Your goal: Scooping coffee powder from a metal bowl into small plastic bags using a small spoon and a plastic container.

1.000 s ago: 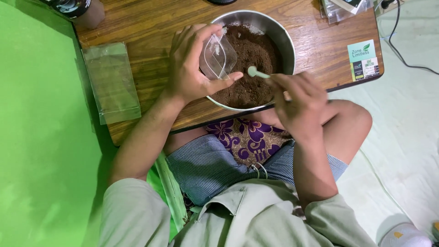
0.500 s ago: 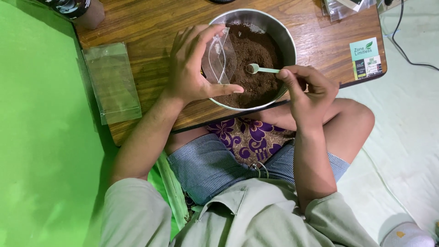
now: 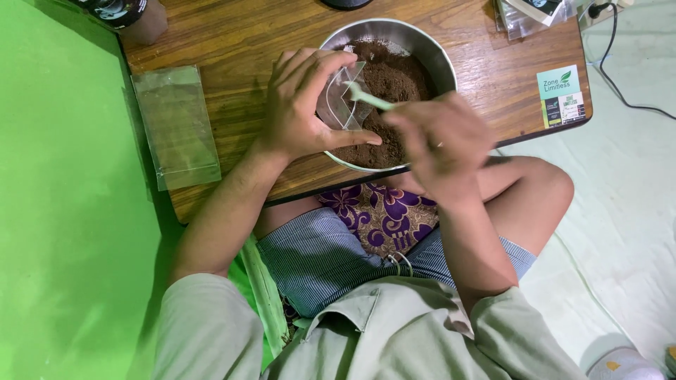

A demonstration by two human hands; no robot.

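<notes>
Left hand (image 3: 303, 105) grips clear pouch (image 3: 343, 98) open over steel bowl (image 3: 429, 53) of brown powder (image 3: 394, 77); right hand (image 3: 440, 144), at 4 o'clock of the pouch, pinches pale green spoon (image 3: 367, 97). Best practice: keep pouch mouth wide, tip spoon inside it.

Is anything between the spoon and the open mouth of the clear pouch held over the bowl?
Nothing visible blocks it. The right hand holds the pale green spoon with its tip already at the mouth of the clear pouch, which the left hand holds open over the metal bowl of brown powder.
</notes>
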